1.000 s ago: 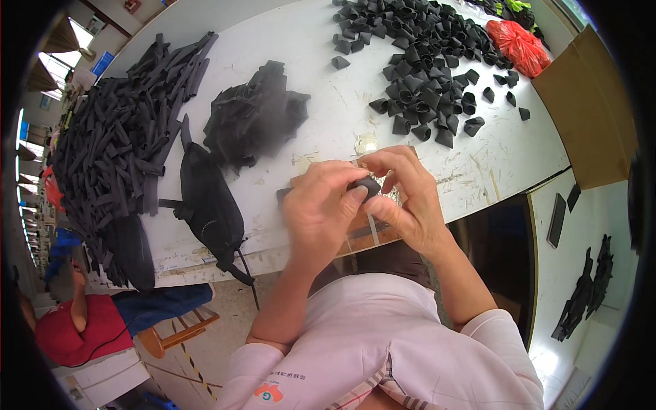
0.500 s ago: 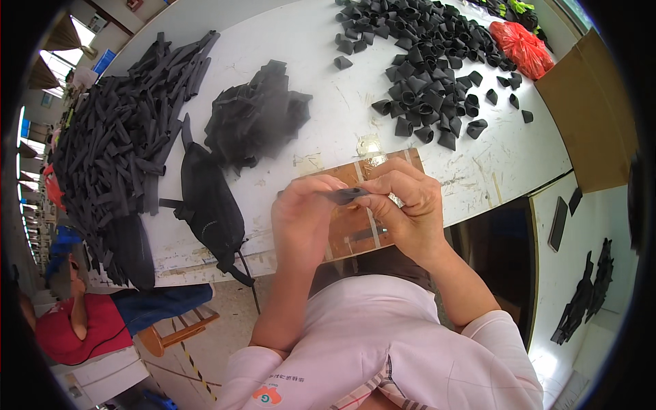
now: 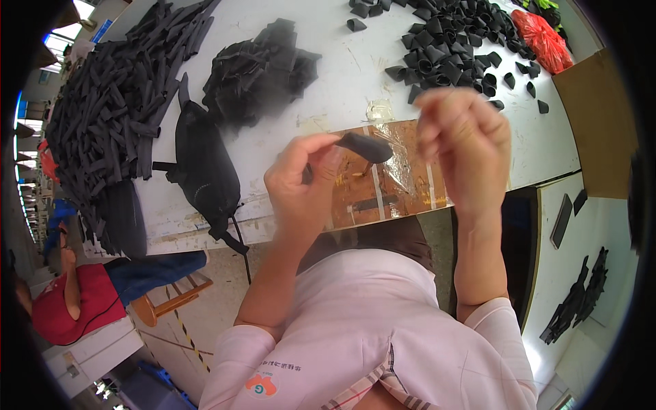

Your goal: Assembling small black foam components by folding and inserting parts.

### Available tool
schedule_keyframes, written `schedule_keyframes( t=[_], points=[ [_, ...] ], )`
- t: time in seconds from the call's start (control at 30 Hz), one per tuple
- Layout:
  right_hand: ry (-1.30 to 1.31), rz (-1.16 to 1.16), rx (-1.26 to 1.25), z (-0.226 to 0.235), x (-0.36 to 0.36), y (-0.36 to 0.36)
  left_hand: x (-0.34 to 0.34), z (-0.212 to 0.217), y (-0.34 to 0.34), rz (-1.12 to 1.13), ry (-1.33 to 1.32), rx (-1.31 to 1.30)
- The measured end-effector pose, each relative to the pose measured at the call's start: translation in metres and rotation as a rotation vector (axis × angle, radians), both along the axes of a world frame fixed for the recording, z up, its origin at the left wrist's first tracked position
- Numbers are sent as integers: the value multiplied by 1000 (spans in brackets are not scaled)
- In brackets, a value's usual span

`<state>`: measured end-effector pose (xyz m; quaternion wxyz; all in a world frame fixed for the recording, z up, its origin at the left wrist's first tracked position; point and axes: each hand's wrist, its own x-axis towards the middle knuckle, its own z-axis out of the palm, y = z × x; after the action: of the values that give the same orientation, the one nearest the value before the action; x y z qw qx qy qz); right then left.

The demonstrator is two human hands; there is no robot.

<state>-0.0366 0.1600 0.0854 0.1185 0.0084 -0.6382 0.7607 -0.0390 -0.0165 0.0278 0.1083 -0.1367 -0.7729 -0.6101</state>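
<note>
In my left hand [image 3: 304,174], between thumb and index finger, is a small black fabric piece [image 3: 367,147]. It sticks out to the right over a brown board [image 3: 355,217] at the table's near edge. My right hand [image 3: 468,133] is raised apart from it, fingers bent and smeared by motion. Whether it holds anything cannot be made out. Just beyond the right hand lies a heap of black folded fabric loops [image 3: 444,51], several scattered singly along its edge. The board carries strips of clear tape and a small upright peg [image 3: 367,167].
Left on the white table [image 3: 342,75] lie a big heap of dark strips [image 3: 102,102], a pile of black fabric pieces [image 3: 260,72] and a black pouch [image 3: 205,178] with straps. A red plastic bag [image 3: 542,41] and a cardboard box [image 3: 594,123] stand right. A seated person [image 3: 78,301] is at lower left.
My right hand has let go of the black fabric piece and moved up and right toward the loop heap. My left hand keeps hold of the piece. The whole view has shifted slightly.
</note>
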Motion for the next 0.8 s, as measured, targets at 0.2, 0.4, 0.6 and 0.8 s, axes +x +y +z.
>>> schedule_keyframes(
  t=[0.2, 0.4, 0.6, 0.8],
  points=[
    [-183, -160, -2, -42, 14, 8, 30, -71, -22, 201, -258, -385],
    [127, 28, 409, -29, 21, -23, 45, -78, -15, 193, -181, -755],
    [188, 72, 160, 5, -7, -10, 51, -107, -31, 104, -116, -813],
    [-65, -231, 461, -25, 22, -2, 40, -73, -42, -68, -602, -81]
  ],
)
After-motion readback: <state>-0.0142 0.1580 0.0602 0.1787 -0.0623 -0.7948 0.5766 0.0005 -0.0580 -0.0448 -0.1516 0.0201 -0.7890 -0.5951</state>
